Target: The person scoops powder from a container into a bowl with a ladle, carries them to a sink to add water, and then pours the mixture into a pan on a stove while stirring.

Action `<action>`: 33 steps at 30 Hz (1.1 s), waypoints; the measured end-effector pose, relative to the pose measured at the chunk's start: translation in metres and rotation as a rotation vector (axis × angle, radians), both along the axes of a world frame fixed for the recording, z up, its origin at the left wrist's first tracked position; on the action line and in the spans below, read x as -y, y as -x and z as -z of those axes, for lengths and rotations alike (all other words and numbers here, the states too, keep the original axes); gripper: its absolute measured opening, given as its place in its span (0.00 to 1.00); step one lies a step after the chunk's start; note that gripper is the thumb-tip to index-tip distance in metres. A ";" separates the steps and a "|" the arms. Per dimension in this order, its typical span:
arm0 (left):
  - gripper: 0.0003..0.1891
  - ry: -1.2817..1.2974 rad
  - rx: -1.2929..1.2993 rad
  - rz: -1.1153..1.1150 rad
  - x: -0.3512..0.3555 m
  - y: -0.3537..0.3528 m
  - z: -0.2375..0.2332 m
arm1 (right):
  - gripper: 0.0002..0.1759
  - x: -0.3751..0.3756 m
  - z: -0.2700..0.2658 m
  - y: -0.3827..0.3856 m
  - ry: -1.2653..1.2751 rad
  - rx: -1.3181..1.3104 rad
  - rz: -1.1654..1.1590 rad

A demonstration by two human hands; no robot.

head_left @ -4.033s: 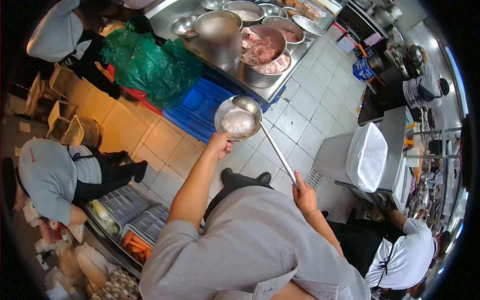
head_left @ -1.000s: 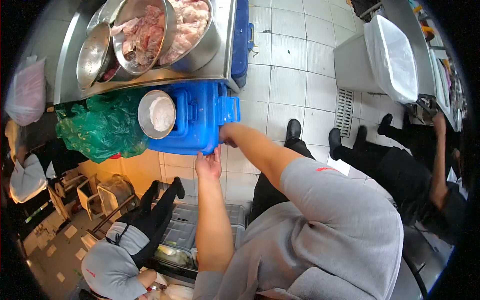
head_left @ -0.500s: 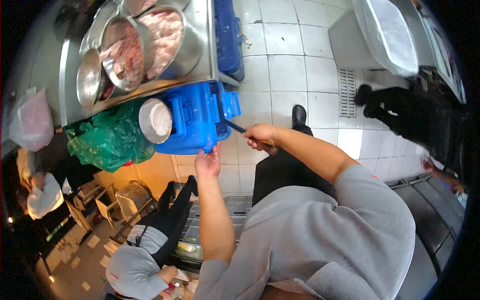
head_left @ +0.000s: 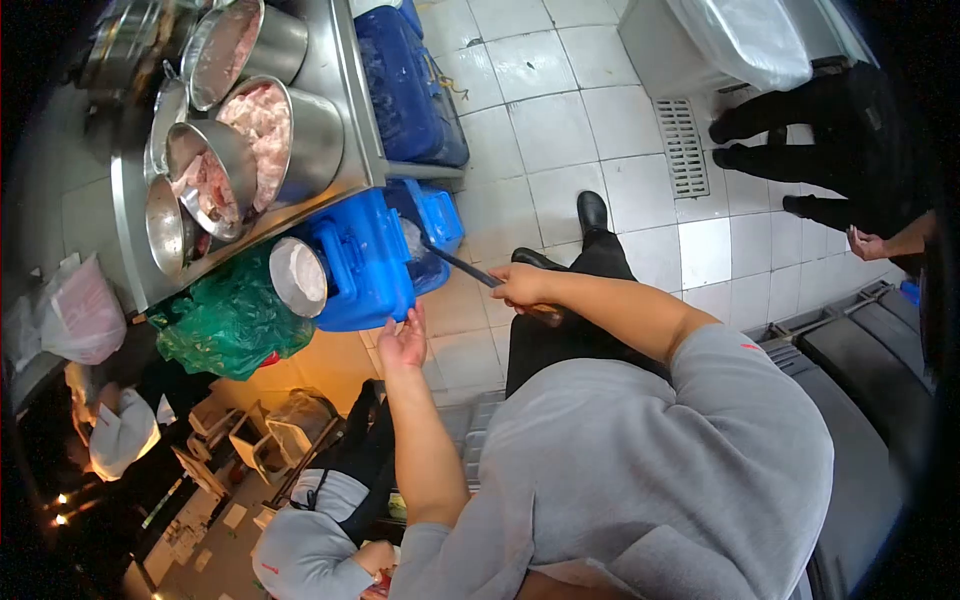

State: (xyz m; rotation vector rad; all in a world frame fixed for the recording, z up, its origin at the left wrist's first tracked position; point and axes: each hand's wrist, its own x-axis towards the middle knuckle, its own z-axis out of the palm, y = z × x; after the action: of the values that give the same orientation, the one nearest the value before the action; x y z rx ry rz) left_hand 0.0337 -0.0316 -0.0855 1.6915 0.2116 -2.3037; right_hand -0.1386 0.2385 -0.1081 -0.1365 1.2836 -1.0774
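My right hand (head_left: 524,287) is closed around a long dark-shafted tool (head_left: 462,264) with a brown end, which slants down into an uncovered blue bin (head_left: 446,215). Whitish contents show inside this bin, and the tool's far end is hidden there. Palm up and fingers spread, my left hand (head_left: 403,345) has its fingertips right at the lower edge of the blue lid (head_left: 365,260). On the lid's left part rests a round bowl (head_left: 299,277) with white powder or paste in it.
Metal pots of raw meat (head_left: 290,150) crowd the steel table (head_left: 350,90). A green plastic bag (head_left: 235,315) lies below its edge. Another dark blue bin (head_left: 405,95) stands under the table. Co-workers are at lower left (head_left: 310,555) and upper right (head_left: 830,130). A floor drain (head_left: 683,150) lies ahead.
The blue lid sits farther back from the bin, so more of its opening and whitish contents show. My left fingers are more spread. The camera view has turned; a co-worker at right has shifted.
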 end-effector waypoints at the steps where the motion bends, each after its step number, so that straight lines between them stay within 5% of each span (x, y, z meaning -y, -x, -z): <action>1: 0.28 0.030 0.017 0.012 -0.003 -0.001 -0.003 | 0.25 0.002 0.008 -0.001 -0.019 0.116 0.026; 2: 0.28 0.035 0.021 0.006 -0.004 -0.002 -0.007 | 0.34 0.003 0.015 -0.002 -0.040 0.233 0.052; 7: 0.29 0.035 0.008 -0.010 -0.008 0.003 -0.013 | 0.16 -0.004 -0.005 -0.002 -0.024 0.139 -0.041; 11: 0.30 -0.019 -0.036 -0.037 -0.006 -0.004 -0.008 | 0.16 -0.015 -0.019 -0.002 -0.038 0.131 -0.029; 14: 0.30 -0.044 -0.062 -0.086 -0.005 -0.002 -0.004 | 0.18 -0.026 -0.011 -0.002 -0.045 -0.237 -0.136; 20: 0.29 -0.011 -0.006 -0.059 -0.004 -0.001 -0.004 | 0.23 -0.012 0.017 -0.010 0.008 0.169 0.017; 33: 0.21 0.075 -0.016 0.054 -0.012 0.003 -0.023 | 0.27 -0.063 -0.104 0.033 -0.043 0.548 0.146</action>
State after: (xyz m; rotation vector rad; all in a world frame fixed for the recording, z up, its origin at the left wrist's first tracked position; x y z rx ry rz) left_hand 0.0307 -0.0191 -0.0624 1.6622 0.0818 -2.3340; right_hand -0.1711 0.3010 -0.0044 0.2743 0.8278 -1.1118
